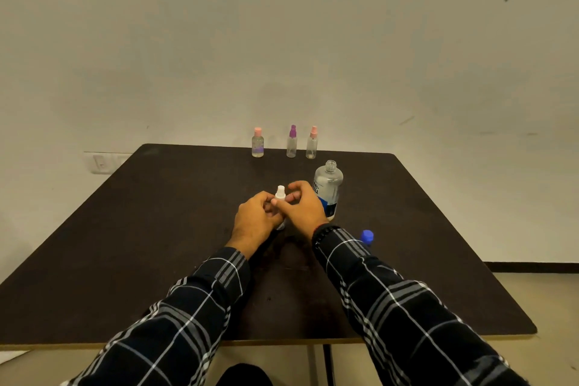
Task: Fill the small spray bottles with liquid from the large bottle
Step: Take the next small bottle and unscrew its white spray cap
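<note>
The small clear spray bottle with a white pump top (280,192) stood upright near the middle of the dark brown square table (156,229), clasped between both hands. The left hand (255,216) had its fingers curled round the body. The right hand (305,207) pinched the neck just under the white top. Whether the top was being loosened or tightened could not be told, and the hands hid any liquid inside. At two o'clock from it, just beside the right hand, stood the large clear plastic bottle with a blue label (329,185), its mouth uncapped. The round blue cap (367,236) lay at four o'clock, close to the checked right sleeve. At twelve o'clock, near the far edge, three more stood in a row: a pink-capped clear bottle (257,142), a purple-topped spray bottle (292,142) and a pink-topped spray bottle (312,143). The likeliest mishap was a spill: a careless sweep of the right wrist could tip the open large bottle, and the sleeve could drag the cap off the table. Pouring into so narrow a neck would probably overflow if rushed.
</note>
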